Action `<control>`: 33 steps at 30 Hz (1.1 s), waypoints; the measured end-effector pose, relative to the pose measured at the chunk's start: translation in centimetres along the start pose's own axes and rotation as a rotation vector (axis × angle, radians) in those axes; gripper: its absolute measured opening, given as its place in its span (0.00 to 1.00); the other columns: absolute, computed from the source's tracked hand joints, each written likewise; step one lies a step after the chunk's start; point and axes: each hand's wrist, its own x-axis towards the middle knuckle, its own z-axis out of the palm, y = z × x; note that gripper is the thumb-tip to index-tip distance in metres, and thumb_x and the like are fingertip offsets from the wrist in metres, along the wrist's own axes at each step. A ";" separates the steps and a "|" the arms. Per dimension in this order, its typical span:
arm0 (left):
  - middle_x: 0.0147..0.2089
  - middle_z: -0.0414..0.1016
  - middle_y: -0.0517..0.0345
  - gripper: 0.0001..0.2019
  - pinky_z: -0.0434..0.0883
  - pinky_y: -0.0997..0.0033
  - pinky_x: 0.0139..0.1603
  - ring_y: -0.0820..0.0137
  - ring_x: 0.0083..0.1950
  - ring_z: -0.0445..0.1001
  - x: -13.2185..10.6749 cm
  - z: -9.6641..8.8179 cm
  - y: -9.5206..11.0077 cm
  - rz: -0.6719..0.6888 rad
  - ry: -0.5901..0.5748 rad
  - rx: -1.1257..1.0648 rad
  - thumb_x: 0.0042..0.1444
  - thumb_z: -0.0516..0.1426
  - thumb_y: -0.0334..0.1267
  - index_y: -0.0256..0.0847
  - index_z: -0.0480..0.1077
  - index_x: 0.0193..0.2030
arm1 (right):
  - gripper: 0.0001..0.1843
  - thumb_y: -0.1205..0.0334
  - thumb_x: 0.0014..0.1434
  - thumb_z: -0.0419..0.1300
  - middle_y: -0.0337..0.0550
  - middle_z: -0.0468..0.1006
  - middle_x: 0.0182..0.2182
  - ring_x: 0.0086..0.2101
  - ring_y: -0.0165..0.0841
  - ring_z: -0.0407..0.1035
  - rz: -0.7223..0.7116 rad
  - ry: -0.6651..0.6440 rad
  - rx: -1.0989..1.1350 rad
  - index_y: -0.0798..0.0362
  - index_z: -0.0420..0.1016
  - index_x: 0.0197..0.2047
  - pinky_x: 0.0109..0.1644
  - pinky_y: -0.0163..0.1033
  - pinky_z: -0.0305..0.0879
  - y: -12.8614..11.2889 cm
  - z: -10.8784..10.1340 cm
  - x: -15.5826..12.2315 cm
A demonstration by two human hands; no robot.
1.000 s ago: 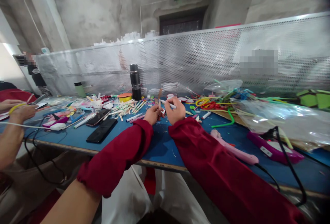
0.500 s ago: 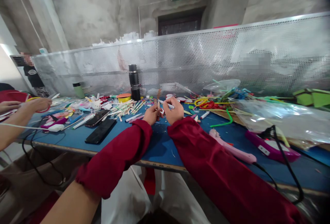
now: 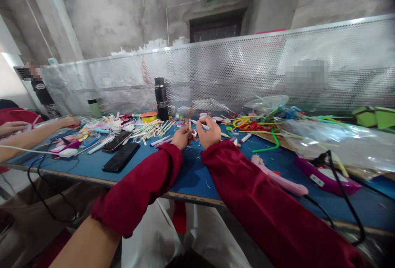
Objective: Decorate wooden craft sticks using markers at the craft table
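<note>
My left hand (image 3: 181, 136) is closed round a thin brown stick (image 3: 190, 116) that stands upright from its fingers. Close beside it, my right hand (image 3: 209, 133) pinches a short white tube (image 3: 201, 125) pointing left toward the stick. Both hands rest over the blue table (image 3: 191, 173) near its middle. Both arms wear dark red sleeves. A scatter of white and coloured tubes (image 3: 154, 129) lies just left of my hands.
Two black phones (image 3: 121, 157) lie at the left front. A black flask (image 3: 161, 98) stands behind, before a perforated metal screen (image 3: 247, 70). A pink glue gun (image 3: 279, 180) and a purple one (image 3: 327, 176) with cables lie right. Another person's arm (image 3: 33, 136) reaches in at left.
My hands have hardly moved, staying together with the stick and tube. The other person's hand at the left has reached farther right across the table.
</note>
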 end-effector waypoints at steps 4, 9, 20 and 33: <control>0.21 0.72 0.63 0.06 0.56 0.77 0.18 0.78 0.15 0.61 0.1 0.0 -0.1 -0.001 0.009 -0.005 0.60 0.54 0.37 0.39 0.65 0.32 | 0.07 0.60 0.58 0.56 0.37 0.74 0.27 0.30 0.32 0.68 -0.016 -0.005 0.007 0.49 0.68 0.29 0.35 0.37 0.60 0.0 -0.1 0.0; 0.20 0.72 0.63 0.06 0.56 0.77 0.18 0.78 0.15 0.61 0.2 0.0 -0.3 0.001 0.014 -0.009 0.60 0.53 0.36 0.39 0.66 0.33 | 0.08 0.59 0.58 0.55 0.37 0.73 0.26 0.29 0.32 0.67 -0.029 -0.033 0.011 0.49 0.68 0.28 0.35 0.38 0.60 0.1 0.1 0.0; 0.19 0.71 0.64 0.06 0.55 0.78 0.18 0.78 0.14 0.60 0.2 0.0 0.0 -0.011 0.017 -0.024 0.60 0.54 0.36 0.39 0.65 0.32 | 0.07 0.58 0.59 0.55 0.37 0.75 0.27 0.31 0.33 0.68 -0.016 -0.018 -0.022 0.49 0.70 0.30 0.35 0.38 0.60 0.0 0.0 -0.1; 0.19 0.70 0.64 0.08 0.55 0.77 0.18 0.78 0.14 0.61 0.1 0.0 -0.1 0.004 0.013 -0.010 0.59 0.56 0.40 0.39 0.66 0.32 | 0.07 0.60 0.58 0.56 0.37 0.74 0.26 0.29 0.32 0.67 -0.025 -0.040 0.007 0.49 0.68 0.28 0.36 0.38 0.61 -0.2 0.0 0.0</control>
